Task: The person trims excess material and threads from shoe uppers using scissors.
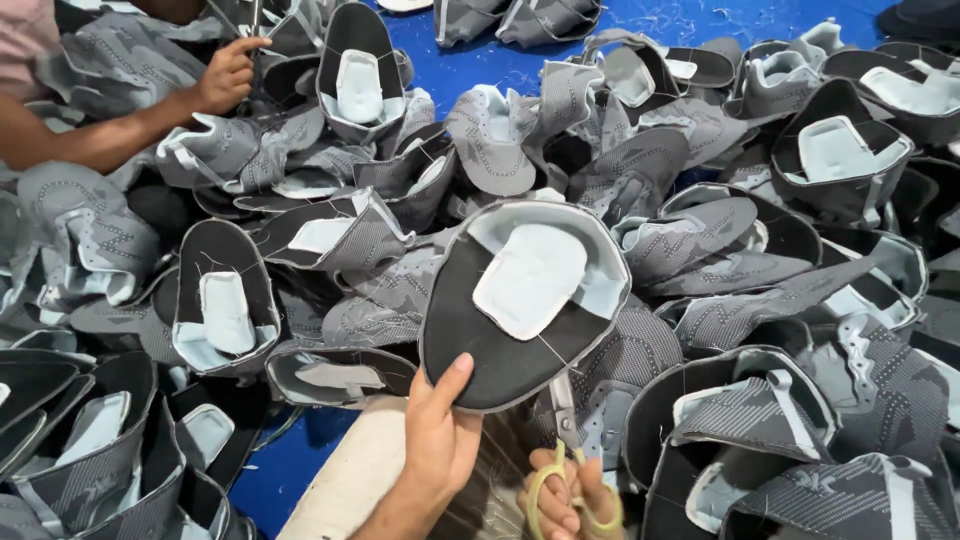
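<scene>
View from the head camera, looking down on a heap of unfinished shoe uppers. The left hand (440,440) rises from the bottom edge and pinches the lower rim of one grey-and-black fabric shoe upper with a pale blue inner patch (525,300), thumb on the dark inner face and fingers hidden behind it; the upper is held raised, inner side toward the camera, near the centre of the view. The right hand (570,500), at the bottom edge just right of the left hand, is closed through the loops of one pair of yellow-handled scissors with steel blades (563,440); the blades point up and reach the upper's lower edge, where a thin loose thread hangs. Whether the blades are parted cannot be told.

Surrounding the held piece on all sides lies a dense pile of similar grey patterned uppers (700,250), far more than can be counted exactly; well over twenty show, many overlapping and hiding one another. They cover most of a blue floor surface (560,30), bare only at the top centre and in a small patch at lower left. A beige cloth-covered shape (340,480) lies beside the left forearm.

At upper left, a second person's hand (228,75) grips a thin tool among the uppers; the forearm extends to the left edge. One such hand is visible.
</scene>
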